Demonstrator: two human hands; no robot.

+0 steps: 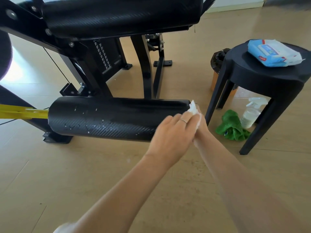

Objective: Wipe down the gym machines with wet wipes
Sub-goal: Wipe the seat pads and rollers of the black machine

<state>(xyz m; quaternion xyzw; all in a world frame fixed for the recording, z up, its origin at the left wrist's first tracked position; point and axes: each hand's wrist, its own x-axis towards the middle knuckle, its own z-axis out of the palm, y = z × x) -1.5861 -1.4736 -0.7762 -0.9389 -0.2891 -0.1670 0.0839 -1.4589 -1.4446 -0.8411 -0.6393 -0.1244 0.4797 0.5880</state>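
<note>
A black gym machine fills the upper left, with a padded seat (117, 15) above and a long black roller pad (104, 118) low near the floor. The pad's surface shows wet streaks and white flecks. A crumpled white wet wipe (193, 108) sits at the pad's right end. My left hand (171, 137), a ring on one finger, lies over the pad's right end with its fingers on the wipe. My right hand (201, 126) is mostly hidden behind the left and grips the wipe from the right side.
A black stool (262, 76) stands at the right, carrying a blue pack of wet wipes (274, 53). Under it lie a green cloth (231, 126) and a clear spray bottle (251, 113). A black-lined bin (218, 58) sits behind the stool. A yellow bar (21, 112) juts out left.
</note>
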